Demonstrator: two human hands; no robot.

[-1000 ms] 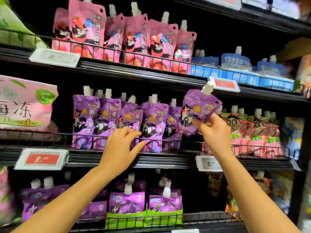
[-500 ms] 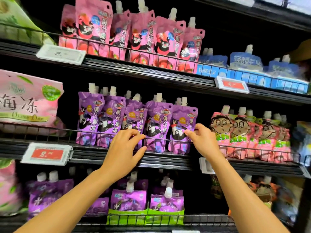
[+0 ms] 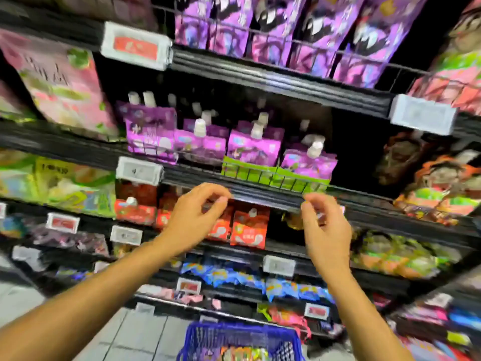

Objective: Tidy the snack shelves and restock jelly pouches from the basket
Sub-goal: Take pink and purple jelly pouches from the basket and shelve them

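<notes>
Empty, loosely curled left hand [image 3: 192, 217] and right hand [image 3: 325, 225] poised before black wire shelves [image 3: 260, 194], above blue plastic basket [image 3: 242, 340] of soft, floppy, likely slippery purple spouted jelly pouches [image 3: 307, 160], best pinched below the stiff cap.

Strong motion blur smears the brightly lit, saturated frame, worst toward the bowed edges, with dark shadow in the shelf recesses.
</notes>
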